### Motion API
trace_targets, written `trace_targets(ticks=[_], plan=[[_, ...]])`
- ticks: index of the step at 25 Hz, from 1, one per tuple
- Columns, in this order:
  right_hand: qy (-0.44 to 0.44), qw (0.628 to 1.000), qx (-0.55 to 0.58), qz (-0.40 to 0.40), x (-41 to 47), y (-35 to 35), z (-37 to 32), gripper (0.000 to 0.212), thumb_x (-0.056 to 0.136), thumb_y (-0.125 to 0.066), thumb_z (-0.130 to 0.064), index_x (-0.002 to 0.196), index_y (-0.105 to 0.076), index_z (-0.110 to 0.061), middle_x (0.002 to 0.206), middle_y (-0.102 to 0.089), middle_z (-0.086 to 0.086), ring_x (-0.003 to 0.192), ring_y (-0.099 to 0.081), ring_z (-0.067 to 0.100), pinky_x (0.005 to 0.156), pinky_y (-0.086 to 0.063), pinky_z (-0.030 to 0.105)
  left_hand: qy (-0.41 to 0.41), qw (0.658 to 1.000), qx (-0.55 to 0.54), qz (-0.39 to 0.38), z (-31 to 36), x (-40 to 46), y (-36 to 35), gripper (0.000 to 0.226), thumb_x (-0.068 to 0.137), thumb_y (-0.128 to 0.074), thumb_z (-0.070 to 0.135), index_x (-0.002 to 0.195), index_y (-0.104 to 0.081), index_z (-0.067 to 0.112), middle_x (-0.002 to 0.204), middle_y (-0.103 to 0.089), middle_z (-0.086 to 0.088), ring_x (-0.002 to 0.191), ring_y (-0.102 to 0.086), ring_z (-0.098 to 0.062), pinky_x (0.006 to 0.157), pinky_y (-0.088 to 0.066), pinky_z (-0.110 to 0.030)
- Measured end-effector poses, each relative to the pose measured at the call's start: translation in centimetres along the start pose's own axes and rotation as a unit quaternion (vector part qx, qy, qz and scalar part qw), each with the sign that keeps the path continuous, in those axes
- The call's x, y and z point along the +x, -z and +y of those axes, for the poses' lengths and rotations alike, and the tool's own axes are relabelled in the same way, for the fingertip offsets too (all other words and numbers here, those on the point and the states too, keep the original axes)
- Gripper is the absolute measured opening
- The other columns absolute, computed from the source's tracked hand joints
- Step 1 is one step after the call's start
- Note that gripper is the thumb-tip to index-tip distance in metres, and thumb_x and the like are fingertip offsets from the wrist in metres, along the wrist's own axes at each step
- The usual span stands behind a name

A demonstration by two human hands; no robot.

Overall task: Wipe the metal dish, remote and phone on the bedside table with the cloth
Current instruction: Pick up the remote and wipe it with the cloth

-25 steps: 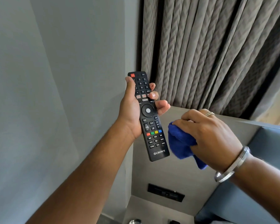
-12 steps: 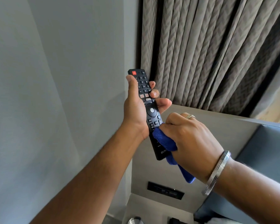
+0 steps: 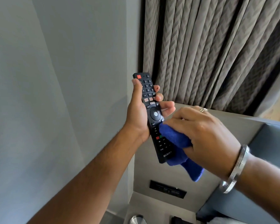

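My left hand (image 3: pixel 138 117) holds a black remote (image 3: pixel 148 94) upright in the air, buttons toward me, thumb along its left edge. My right hand (image 3: pixel 200 135) grips a bunched blue cloth (image 3: pixel 178 143) and presses it against the remote's lower right buttons. A tail of cloth hangs below my palm. At the bottom edge, the rim of the metal dish (image 3: pixel 137 219) shows on the bedside table (image 3: pixel 152 207). Beside it lies a dark object (image 3: pixel 179 220), cut off by the frame; I cannot tell whether it is the phone.
A grey wall fills the left. Patterned grey curtains (image 3: pixel 208 54) hang behind. A beige headboard panel (image 3: pixel 160 178) carries a black switch plate (image 3: pixel 167 189). A blue padded headboard (image 3: pixel 265 143) stands at the right.
The cloth first closed in from the right onto the remote's lower end. Since then it has slid up the lower buttons, baring the brand label, while my left hand kept the remote upright.
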State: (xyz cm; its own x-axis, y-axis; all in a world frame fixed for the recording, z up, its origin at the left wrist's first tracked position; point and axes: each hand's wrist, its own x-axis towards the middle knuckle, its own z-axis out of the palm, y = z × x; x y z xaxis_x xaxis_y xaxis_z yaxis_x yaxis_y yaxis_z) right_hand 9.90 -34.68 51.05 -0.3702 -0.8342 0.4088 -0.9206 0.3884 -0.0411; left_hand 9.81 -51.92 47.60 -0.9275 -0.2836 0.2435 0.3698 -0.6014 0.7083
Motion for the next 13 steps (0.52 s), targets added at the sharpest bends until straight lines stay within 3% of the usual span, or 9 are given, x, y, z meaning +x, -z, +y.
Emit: trace_targets(ticks=[1, 3, 5, 7, 10, 13], plan=[[-0.014, 0.999, -0.012, 0.027, 0.6, 0.2, -0.2, 0.038, 0.055, -0.079, -0.012, 0.091, -0.071, -0.017, 0.099, -0.063, -0.001, 0.085, -0.055, 0.026, 0.072, -0.051, 0.044, 0.006, 1.000, 0.005, -0.009, -0.1, -0.1, -0.2, 0.063, 0.092, -0.038, 0.071, 0.098, -0.058, 0.012, 0.077, -0.053, -0.003, 0.073, -0.066, -0.023, 0.076, -0.059, -0.037], [-0.028, 0.997, -0.035, 0.057, 1.7, -0.1, -1.3, 0.028, 0.065, -0.069, -0.004, 0.090, -0.071, -0.015, 0.097, -0.062, 0.003, 0.084, -0.056, 0.026, 0.072, -0.052, 0.041, 0.020, 1.000, 0.009, -0.020, -0.4, -0.3, -0.8, 0.061, 0.090, -0.044, 0.070, 0.096, -0.061, 0.011, 0.082, -0.057, -0.005, 0.098, -0.062, -0.027, 0.098, -0.054, -0.043], [-0.025, 0.998, -0.018, 0.055, 1.8, -1.0, -2.2, 0.025, 0.066, -0.065, 0.002, 0.086, -0.071, -0.012, 0.089, -0.061, 0.006, 0.077, -0.055, 0.027, 0.065, -0.050, 0.035, 0.018, 1.000, 0.001, -0.019, -0.3, -0.2, -0.9, 0.062, 0.089, -0.044, 0.070, 0.095, -0.062, 0.012, 0.081, -0.060, -0.003, 0.110, -0.060, -0.033, 0.101, -0.052, -0.047], [-0.007, 0.999, 0.003, 0.034, 0.6, -1.9, -2.0, 0.024, 0.062, -0.067, 0.004, 0.081, -0.071, -0.011, 0.085, -0.062, 0.007, 0.071, -0.054, 0.027, 0.060, -0.047, 0.031, -0.002, 1.000, 0.004, -0.014, 0.2, 0.1, -0.5, 0.064, 0.089, -0.038, 0.073, 0.098, -0.061, 0.013, 0.076, -0.062, 0.000, 0.095, -0.070, -0.031, 0.088, -0.057, -0.045], [-0.014, 1.000, 0.011, -0.012, -1.2, -2.1, -0.9, 0.030, 0.065, -0.072, -0.002, 0.092, -0.071, -0.016, 0.092, -0.061, 0.003, 0.075, -0.052, 0.028, 0.061, -0.051, 0.040, 0.001, 1.000, 0.002, -0.011, 0.5, 0.3, 0.0, 0.066, 0.090, -0.034, 0.075, 0.099, -0.059, 0.014, 0.072, -0.056, 0.003, 0.078, -0.070, -0.026, 0.079, -0.059, -0.041], [0.011, 1.000, -0.020, 0.015, -1.2, -1.6, -0.4, 0.032, 0.063, -0.072, -0.009, 0.095, -0.070, -0.017, 0.092, -0.061, 0.003, 0.072, -0.053, 0.027, 0.055, -0.051, 0.042, 0.009, 1.000, 0.011, -0.005, 0.2, 0.1, 0.0, 0.065, 0.090, -0.034, 0.075, 0.099, -0.058, 0.015, 0.072, -0.053, 0.004, 0.075, -0.070, -0.024, 0.077, -0.059, -0.040]])
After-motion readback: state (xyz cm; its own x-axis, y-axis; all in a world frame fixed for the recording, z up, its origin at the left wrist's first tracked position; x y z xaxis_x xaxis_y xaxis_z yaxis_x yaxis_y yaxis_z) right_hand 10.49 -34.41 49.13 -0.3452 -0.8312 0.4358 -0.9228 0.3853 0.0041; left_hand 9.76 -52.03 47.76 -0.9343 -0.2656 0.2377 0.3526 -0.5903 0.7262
